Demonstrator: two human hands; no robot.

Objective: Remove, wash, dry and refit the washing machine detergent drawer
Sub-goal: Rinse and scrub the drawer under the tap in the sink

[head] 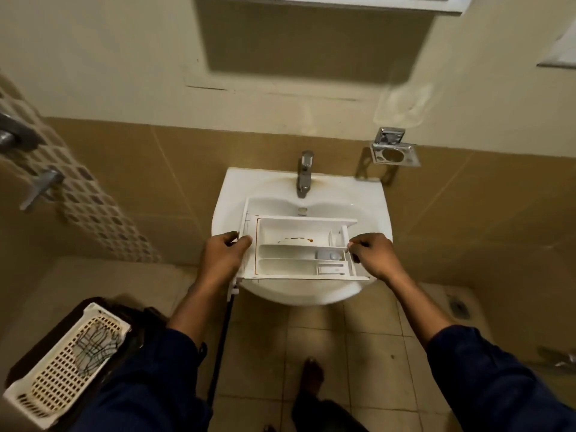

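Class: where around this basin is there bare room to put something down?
Bare: the sink ledge either side of the tap, and floor tiles right of the foot. Crowded: the bowl, spanned by the detergent drawer in left hand and right hand.

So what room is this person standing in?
Most likely a bathroom. There is a white wall sink with a chrome tap, tiled walls and floor, and a floor drain. Both hands hold the detergent drawer over the sink.

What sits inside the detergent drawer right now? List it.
The detergent drawer, held over the sink by the left hand and right hand, shows three compartments, brown residue and a grey insert. Its underside is hidden.
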